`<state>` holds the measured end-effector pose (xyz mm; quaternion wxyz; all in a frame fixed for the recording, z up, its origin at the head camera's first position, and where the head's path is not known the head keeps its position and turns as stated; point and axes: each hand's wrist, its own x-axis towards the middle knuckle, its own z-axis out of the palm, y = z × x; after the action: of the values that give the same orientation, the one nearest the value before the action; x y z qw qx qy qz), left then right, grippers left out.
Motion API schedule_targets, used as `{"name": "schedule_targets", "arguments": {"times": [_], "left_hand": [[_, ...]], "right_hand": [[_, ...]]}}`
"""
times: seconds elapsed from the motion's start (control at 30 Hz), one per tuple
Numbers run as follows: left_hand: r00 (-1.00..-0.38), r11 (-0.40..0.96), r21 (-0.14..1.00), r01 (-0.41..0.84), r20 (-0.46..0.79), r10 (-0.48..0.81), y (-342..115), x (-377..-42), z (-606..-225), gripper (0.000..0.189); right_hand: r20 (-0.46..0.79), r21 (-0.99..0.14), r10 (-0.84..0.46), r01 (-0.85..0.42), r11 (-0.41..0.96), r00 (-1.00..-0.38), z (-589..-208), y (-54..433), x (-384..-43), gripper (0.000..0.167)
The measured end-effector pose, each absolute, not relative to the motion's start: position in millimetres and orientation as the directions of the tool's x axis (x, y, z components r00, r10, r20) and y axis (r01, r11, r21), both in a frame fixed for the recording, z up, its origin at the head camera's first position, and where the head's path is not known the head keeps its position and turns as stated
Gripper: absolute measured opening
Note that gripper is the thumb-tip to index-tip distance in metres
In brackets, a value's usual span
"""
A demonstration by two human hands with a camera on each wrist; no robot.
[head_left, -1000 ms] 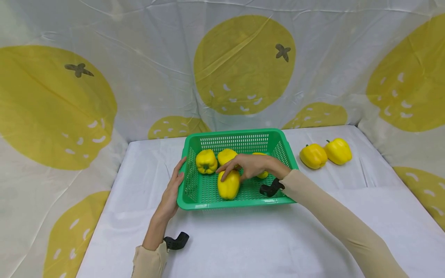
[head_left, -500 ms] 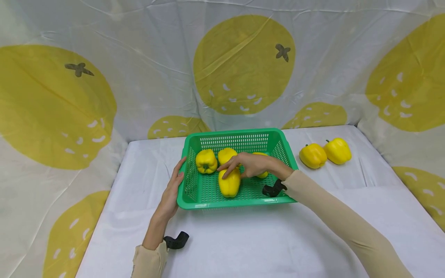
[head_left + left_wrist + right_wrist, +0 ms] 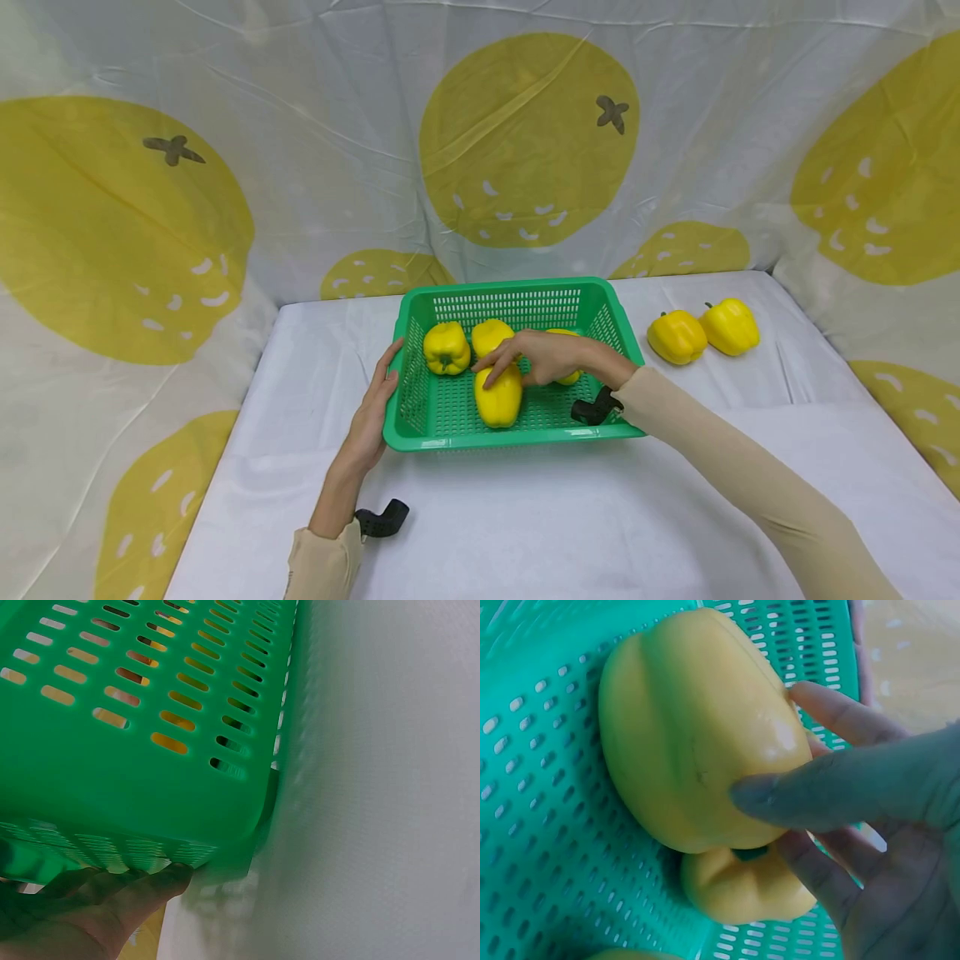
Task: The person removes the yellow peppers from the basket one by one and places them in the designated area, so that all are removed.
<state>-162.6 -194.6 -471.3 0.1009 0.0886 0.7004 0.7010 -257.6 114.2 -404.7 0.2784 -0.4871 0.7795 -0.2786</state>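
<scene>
A green plastic basket (image 3: 480, 443) with slotted walls stands on the white-covered table, holding several yellow bell peppers. My right hand (image 3: 553, 357) reaches in over the right side and grips the front bell pepper (image 3: 498, 405) between thumb and fingers. In the right wrist view, the thumb presses on that bell pepper (image 3: 690, 735), and another bell pepper (image 3: 742, 885) lies close beside it. My left hand (image 3: 367, 421) rests along the basket's left side. In the left wrist view its fingers (image 3: 154, 885) lie straight against the slotted wall.
In the basket are also a bell pepper at the left (image 3: 446, 348), one behind (image 3: 491, 335) and one partly hidden by my right wrist (image 3: 568, 377). Two bell peppers (image 3: 677, 337) lie on the table to the right. A lemon-patterned cloth (image 3: 360, 167) hangs behind.
The gripped bell pepper has shifted slightly to the right and a little back inside the basket, along with my right hand. My left hand and the basket have stayed put.
</scene>
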Motion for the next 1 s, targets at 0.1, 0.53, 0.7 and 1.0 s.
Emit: {"name": "schedule_targets", "arguments": {"times": [0.1,0.53,0.7,1.0], "left_hand": [[-0.963,-0.003,1.0,-0.018,-0.017,0.269,-194.3,-162.3,-470.9,0.053],[-0.965,0.01,1.0,-0.024,-0.025,0.262,-193.7,-161.6,-470.4,0.053],[-0.966,0.015,0.999,-0.03,-0.033,0.255,-193.9,-161.0,-470.3,0.053],[-0.966,0.005,1.0,-0.029,-0.03,0.259,-193.7,-161.0,-470.1,0.053]], "right_hand": [[-0.167,-0.713,-0.912,-0.593,0.373,-0.374,-402.9,114.6,-256.9,0.044],[-0.187,-0.735,-0.904,-0.556,0.389,-0.385,-399.9,122.3,-261.9,0.031],[-0.183,-0.731,-0.903,-0.561,0.389,-0.389,-398.6,124.9,-264.6,0.032],[-0.146,-0.711,-0.892,-0.581,0.396,-0.429,-399.8,130.1,-259.4,0.037]]}}
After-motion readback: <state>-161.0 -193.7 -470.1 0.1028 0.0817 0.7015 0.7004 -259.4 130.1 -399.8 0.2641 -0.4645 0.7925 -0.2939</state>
